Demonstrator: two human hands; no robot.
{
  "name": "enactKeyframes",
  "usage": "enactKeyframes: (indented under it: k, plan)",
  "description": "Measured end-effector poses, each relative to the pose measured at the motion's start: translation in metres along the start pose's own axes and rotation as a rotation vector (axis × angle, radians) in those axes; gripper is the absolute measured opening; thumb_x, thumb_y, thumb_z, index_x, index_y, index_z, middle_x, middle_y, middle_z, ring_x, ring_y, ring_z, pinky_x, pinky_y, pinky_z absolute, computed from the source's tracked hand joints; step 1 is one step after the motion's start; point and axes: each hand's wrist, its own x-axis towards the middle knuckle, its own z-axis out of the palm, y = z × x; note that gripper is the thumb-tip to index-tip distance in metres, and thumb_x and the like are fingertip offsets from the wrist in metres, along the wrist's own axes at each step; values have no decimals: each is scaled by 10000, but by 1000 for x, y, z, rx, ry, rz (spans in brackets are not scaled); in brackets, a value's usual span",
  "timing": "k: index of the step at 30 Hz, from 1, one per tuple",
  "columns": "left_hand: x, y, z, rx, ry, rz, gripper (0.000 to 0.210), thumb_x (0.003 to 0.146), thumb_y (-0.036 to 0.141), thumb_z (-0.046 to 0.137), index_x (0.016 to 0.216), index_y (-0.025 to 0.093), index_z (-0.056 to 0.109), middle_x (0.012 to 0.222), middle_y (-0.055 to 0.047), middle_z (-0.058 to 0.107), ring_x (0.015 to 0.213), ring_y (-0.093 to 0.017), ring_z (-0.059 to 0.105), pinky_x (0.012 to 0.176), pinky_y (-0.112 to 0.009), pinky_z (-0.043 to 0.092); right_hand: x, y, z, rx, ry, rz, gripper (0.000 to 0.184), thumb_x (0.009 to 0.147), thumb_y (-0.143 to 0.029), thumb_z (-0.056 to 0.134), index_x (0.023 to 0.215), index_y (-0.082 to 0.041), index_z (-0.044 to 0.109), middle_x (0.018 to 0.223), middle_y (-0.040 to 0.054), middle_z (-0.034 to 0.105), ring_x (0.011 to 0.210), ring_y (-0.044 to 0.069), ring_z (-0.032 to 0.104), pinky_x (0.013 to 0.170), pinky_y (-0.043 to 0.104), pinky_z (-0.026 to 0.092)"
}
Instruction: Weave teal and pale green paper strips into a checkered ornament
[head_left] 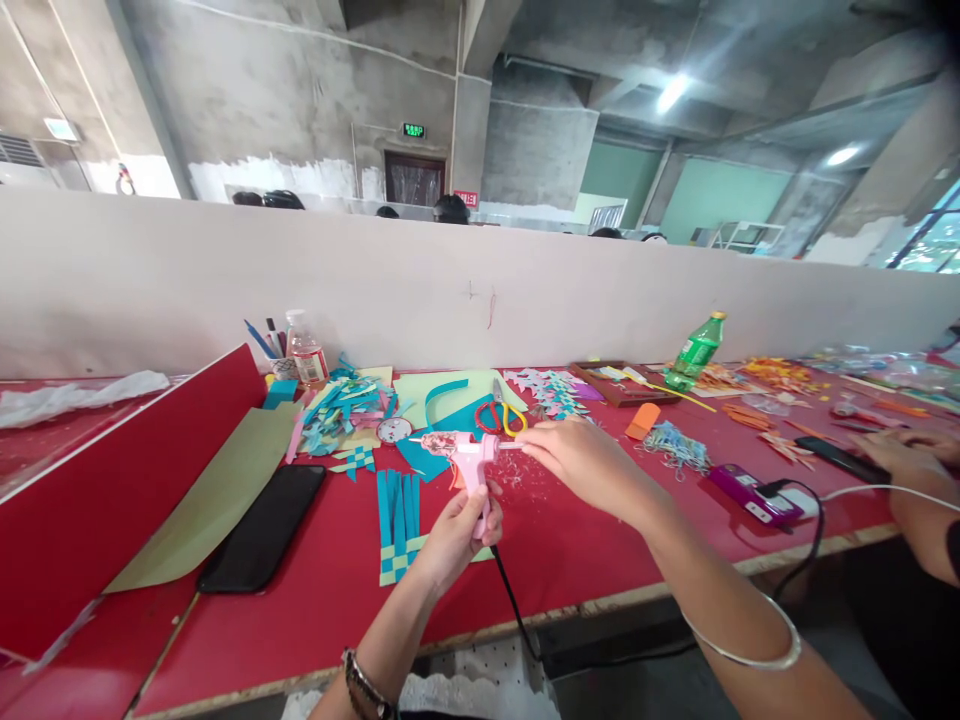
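Observation:
My left hand [456,535] is wrapped round the handle of a pink hot glue gun [471,460], whose nozzle points left. At the gun's rear, my right hand [581,462] pinches a thin glue stick [511,445] that reaches into the back. A black cord [511,592] runs down from the handle over the table edge. Just beyond the gun lie scissors [515,412] with red and yellow handles, beside blue paper [459,425]. Left of my left hand rests a partly woven blue and pale-yellow paper strip piece [397,515].
A black phone [262,530] lies left, near a red divider [135,490]. Cut paper strips [345,410] are heaped behind. At right are a purple power strip [754,495], a green bottle [696,352], tangled blue string [676,446] and a co-worker's hand [911,455]. A white partition [360,285] closes the back.

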Motion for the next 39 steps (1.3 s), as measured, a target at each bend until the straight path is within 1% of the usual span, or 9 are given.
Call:
enactKeyframes:
  k: [4,7,12,17,23,27,33,37,39]
  plan:
    - [-1,-4,0,-29,-20,26,370,694,457,585,843,141,461,508,76,386,421,-28,294,439,-174,196,1,9,-2,294,-71,-4,255,863,-239,373,834,-232,626,790,-12,665,713,127,592,621,219,386]
    - [-2,-8,2,7,-5,74,349,712,464,556,840,154,460,512,74,384,426,-36,291,450,-182,216,-2,8,0,349,-39,-4,218,851,-221,394,850,-230,612,822,-18,660,734,124,591,637,220,406]
    - [-7,-7,9,185,23,229,367,724,516,505,863,179,461,570,45,429,505,-78,375,508,-211,266,-15,-2,-1,219,186,-90,188,844,-198,414,965,-192,558,892,29,640,770,122,584,660,227,423]
    - [-12,-6,16,307,-40,258,361,744,517,473,833,167,482,592,25,444,539,-100,385,548,-238,288,-29,-2,-9,-9,322,-246,238,875,-213,361,841,-185,594,746,28,635,725,121,566,681,249,393]
    - [-14,-10,21,238,-105,257,317,774,476,465,820,162,463,588,28,424,535,-95,374,542,-239,277,-33,0,-16,-111,323,-289,248,882,-198,344,870,-190,591,710,7,623,675,105,536,672,258,352]
    - [-11,-16,25,77,-88,245,341,767,493,476,874,170,455,587,33,433,519,-89,382,540,-235,279,-27,-6,-17,-220,305,-248,234,867,-157,359,840,-203,587,693,-15,610,695,109,525,809,315,307]
    - [-6,-20,38,-263,-82,179,278,758,443,530,808,185,438,589,47,415,507,-65,386,547,-204,296,-25,-16,-15,-335,473,-166,281,846,-119,372,1028,-256,538,1037,29,589,958,164,499,920,413,162]
    - [-3,-19,43,-377,-64,149,227,799,406,491,844,186,457,622,39,445,532,-61,410,559,-187,309,-38,-19,-6,-117,703,-140,186,794,-159,476,944,-239,552,866,15,613,807,148,540,877,377,249]
    - [-1,-19,43,-412,-49,144,228,800,405,489,846,182,474,640,31,476,543,-64,429,567,-187,321,-43,-20,5,95,635,-27,140,791,-175,468,894,-211,556,768,20,600,740,146,538,793,334,338]
